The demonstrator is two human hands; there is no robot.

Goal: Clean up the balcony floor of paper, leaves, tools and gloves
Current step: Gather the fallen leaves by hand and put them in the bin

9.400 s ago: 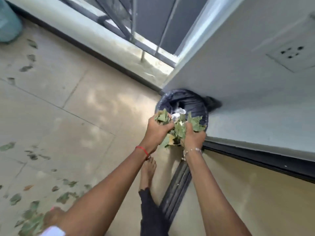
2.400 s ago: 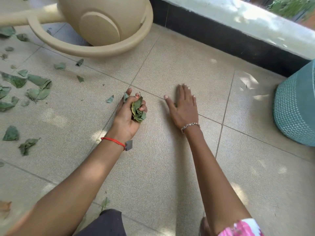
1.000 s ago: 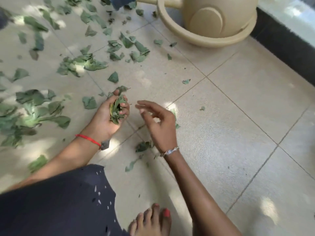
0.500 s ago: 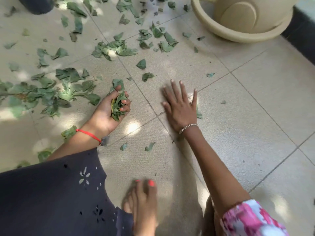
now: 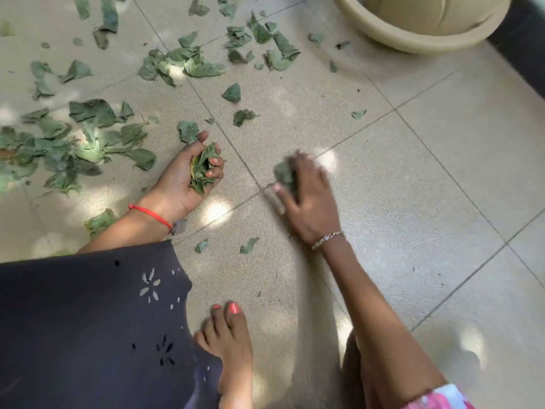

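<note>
My left hand (image 5: 188, 178) lies palm up on the tiled floor and grips a bunch of green leaves (image 5: 202, 172). My right hand (image 5: 306, 199), blurred by motion, is on the floor just right of it with a leaf piece (image 5: 284, 175) under its fingers. Whether those fingers pinch the leaf or only press it is unclear. Torn green leaves are scattered across the floor, with a dense heap (image 5: 62, 146) at the left and another cluster (image 5: 188, 63) further up. Two small leaf bits (image 5: 249, 245) lie near my wrists.
A beige watering can (image 5: 424, 25) stands at the top right beside a dark skirting strip (image 5: 522, 48). My bare foot (image 5: 227, 343) and my dark clothing (image 5: 88, 326) fill the lower left. Bare tiles stretch to the right.
My right hand, flat on the floor half a second ago, has slid back toward me over a leaf piece. My left hand keeps its bunch of leaves. The view has shifted slightly.
</note>
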